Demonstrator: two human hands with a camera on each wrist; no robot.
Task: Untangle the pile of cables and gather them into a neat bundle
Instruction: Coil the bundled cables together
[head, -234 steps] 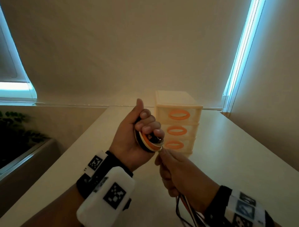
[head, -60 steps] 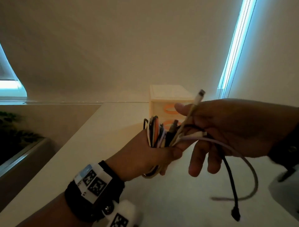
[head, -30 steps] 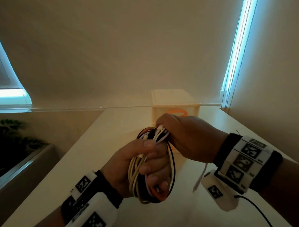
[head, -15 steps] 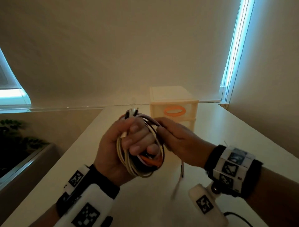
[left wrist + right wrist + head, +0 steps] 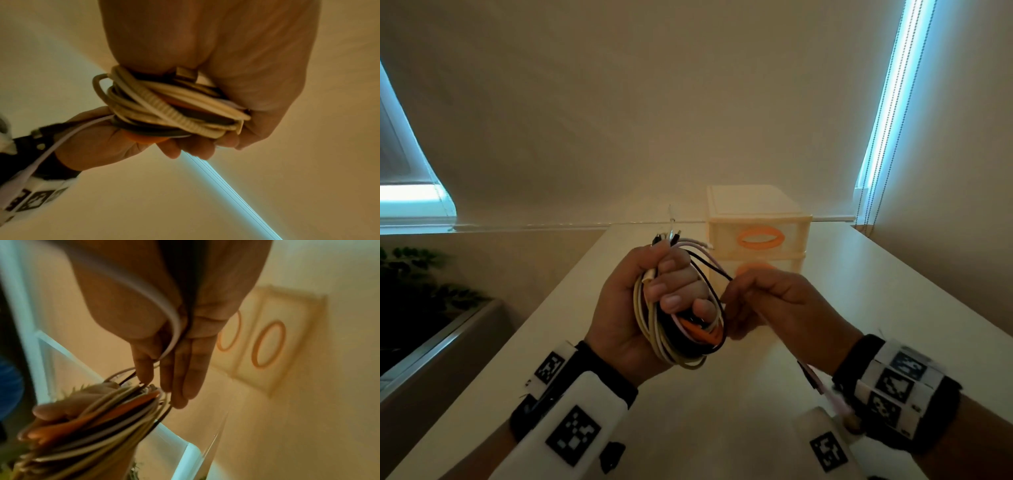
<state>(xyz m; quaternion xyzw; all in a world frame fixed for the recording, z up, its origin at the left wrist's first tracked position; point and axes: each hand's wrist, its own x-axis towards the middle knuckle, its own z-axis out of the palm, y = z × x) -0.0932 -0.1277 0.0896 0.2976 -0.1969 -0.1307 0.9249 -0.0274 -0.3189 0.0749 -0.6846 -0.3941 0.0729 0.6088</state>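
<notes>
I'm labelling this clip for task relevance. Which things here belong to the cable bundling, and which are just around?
In use:
cable coil
loose pale cable
left hand
right hand

Just around:
drawer unit
table
plant

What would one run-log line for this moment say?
left hand: grips cable coil | right hand: holds loose black and white strands beside coil | behind: drawer unit

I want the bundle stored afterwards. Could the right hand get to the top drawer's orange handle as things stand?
Probably, but not freely: the right hand is pinching cable strands beside the cable bundle. The orange handle sits just beyond it, nothing between, so it would have to let go first.
</notes>
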